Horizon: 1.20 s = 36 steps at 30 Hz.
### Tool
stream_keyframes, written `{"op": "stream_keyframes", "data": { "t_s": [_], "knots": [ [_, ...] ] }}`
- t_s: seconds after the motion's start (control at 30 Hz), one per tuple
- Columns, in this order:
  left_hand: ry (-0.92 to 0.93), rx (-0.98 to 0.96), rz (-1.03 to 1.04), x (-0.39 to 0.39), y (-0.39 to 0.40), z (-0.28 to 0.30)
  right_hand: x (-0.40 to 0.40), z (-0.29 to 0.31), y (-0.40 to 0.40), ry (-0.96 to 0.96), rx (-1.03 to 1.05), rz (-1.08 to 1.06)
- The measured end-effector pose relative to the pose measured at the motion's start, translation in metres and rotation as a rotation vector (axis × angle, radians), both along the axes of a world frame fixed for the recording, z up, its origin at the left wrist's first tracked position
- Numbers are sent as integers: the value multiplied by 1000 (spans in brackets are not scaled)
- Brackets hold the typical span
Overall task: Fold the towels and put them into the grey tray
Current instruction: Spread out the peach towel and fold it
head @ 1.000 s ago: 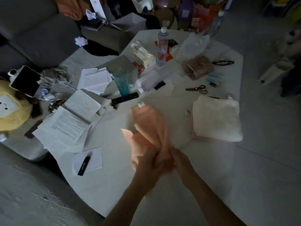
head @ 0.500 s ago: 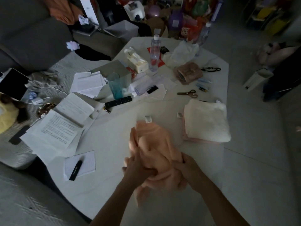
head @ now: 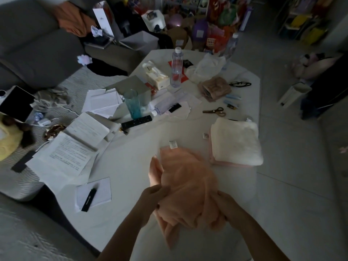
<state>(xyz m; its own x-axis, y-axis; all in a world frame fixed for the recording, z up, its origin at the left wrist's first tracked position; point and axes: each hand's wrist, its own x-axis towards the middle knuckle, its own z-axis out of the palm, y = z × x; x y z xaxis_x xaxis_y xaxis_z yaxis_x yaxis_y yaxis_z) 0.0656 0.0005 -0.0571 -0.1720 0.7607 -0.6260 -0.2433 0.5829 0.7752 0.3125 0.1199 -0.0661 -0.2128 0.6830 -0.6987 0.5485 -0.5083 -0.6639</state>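
A crumpled peach towel (head: pixel 185 185) hangs bunched above the near part of the white table (head: pixel 128 166). My left hand (head: pixel 153 197) grips its left side and my right hand (head: pixel 226 206) grips its right side; a white label sticks up at its far edge. A folded cream towel (head: pixel 235 141) lies on a folded pink one at the table's right edge. No grey tray can be made out in the dim view.
Papers (head: pixel 75 147), a black remote (head: pixel 136 121), a blue glass (head: pixel 133 104), a water bottle (head: pixel 176 66), a tissue box (head: pixel 157 76) and scissors (head: pixel 214 111) crowd the far and left table. A notepad with a pen (head: pixel 92 194) lies near left. A grey sofa (head: pixel 32 53) stands to the left.
My hands have moved apart along the peach towel, spreading the bunch wider. The towel has dropped nearer to me, and the view has shifted slightly.
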Motion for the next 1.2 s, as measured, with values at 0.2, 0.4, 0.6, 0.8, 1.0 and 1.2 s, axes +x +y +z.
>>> {"op": "stream_keyframes", "data": {
  "t_s": [0.2,0.4,0.6,0.8,1.0,1.2],
  "knots": [
    [-10,-166,-35,-13,10,20,-29,34,18,165,197,5],
    [26,238,159,-42,101,98,-79,141,85,274,413,-148],
    [-71,621,296,-50,121,193,-76,237,113,462,555,-149],
    [117,475,465,-28,52,156,-56,193,93,442,481,-41],
    [465,-116,305,12,-77,19,3,42,28,112,50,112],
    [561,-251,152,62,-133,-53,68,-41,-21,-151,28,450]
  ]
}}
